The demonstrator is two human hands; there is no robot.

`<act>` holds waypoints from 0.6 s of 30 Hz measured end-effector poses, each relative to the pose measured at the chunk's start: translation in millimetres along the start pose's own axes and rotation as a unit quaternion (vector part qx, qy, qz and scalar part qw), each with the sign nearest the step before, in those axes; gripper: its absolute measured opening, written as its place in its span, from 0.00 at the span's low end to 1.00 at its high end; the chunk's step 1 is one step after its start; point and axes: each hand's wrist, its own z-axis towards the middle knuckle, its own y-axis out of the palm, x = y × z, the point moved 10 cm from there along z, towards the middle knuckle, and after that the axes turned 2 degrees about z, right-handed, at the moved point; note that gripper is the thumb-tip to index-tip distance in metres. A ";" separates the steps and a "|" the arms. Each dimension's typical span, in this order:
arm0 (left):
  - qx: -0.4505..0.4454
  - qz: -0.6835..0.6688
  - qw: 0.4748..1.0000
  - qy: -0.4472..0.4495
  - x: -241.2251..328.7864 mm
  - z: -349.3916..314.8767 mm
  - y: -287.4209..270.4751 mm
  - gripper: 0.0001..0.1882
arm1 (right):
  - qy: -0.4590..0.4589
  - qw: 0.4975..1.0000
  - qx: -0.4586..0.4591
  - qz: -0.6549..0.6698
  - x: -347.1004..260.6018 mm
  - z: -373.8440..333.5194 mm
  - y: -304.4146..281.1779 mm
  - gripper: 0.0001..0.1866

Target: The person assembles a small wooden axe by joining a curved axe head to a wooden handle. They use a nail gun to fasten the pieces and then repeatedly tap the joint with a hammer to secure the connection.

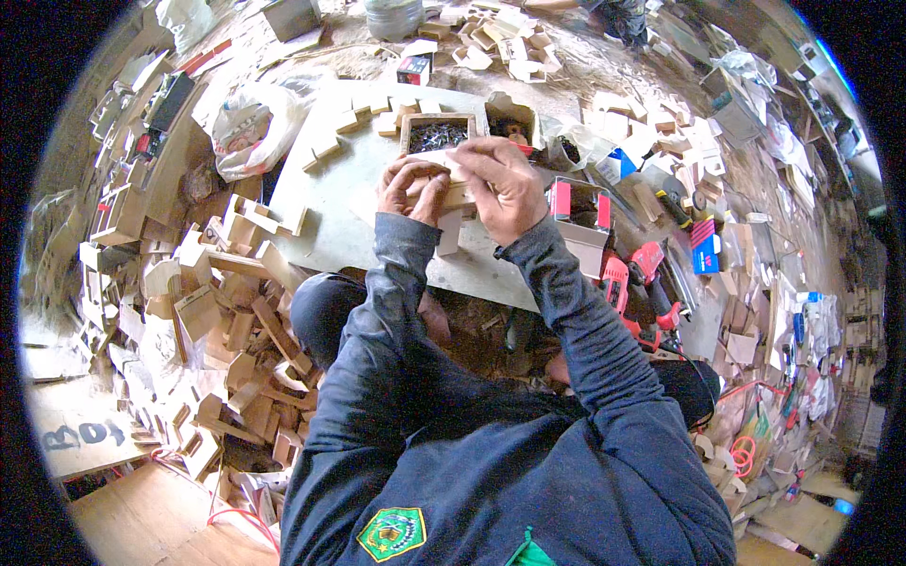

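Note:
Above a pale low worktable (330,212), both hands meet over a small light wooden assembly (450,231). My left hand (413,191) is closed round its left side, with the fingers curled. At its right, my right hand (506,189) is bent with thumb and fingers drawn together near the top of the wood; anything small between them is hidden. Just beyond the hands sits a square wooden tray (404,140) with many small dark metal fasteners in it. Beside that stands an open box (511,106) with brown contents.
Small wooden blocks (326,148) line the table's far left edge. A red-and-white carton (578,236) and red power tools (647,259) lie at the right. A heap of wooden pieces (250,349) covers the left side, near a white plastic bag (250,132). More wood offcuts (510,47) lie beyond.

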 end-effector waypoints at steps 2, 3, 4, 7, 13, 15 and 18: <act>0.004 0.053 0.998 0.024 -0.6 6.6 -1.5 0.07 | 0.046 0.996 0.070 0.004 18.4 -23.9 -21.6 0.22; 0.020 0.035 0.998 -0.039 -16.1 12.9 -3.9 0.09 | 0.081 0.993 0.082 0.008 32.0 -43.4 -29.4 0.25; 0.009 -0.006 0.998 -0.061 -23.6 16.7 -3.0 0.09 | 0.132 0.991 0.037 0.000 46.4 -73.1 -33.2 0.30; -0.023 -0.057 0.992 -0.109 -42.0 29.6 4.5 0.09 | 0.197 0.930 -0.180 -0.252 83.9 -186.9 -27.7 0.28; -0.039 -0.131 0.985 -0.106 -65.8 63.1 9.2 0.08 | 0.097 0.804 -0.246 -0.533 104.7 -313.9 -22.5 0.35; -0.045 -0.135 0.988 -0.066 -63.7 69.4 9.8 0.09 | 0.142 0.810 -0.260 -0.506 110.2 -308.6 -21.1 0.36; -0.030 -0.066 0.995 -0.061 -63.2 71.7 4.4 0.11 | 0.336 0.873 -0.252 -0.246 115.0 -284.7 -30.5 0.32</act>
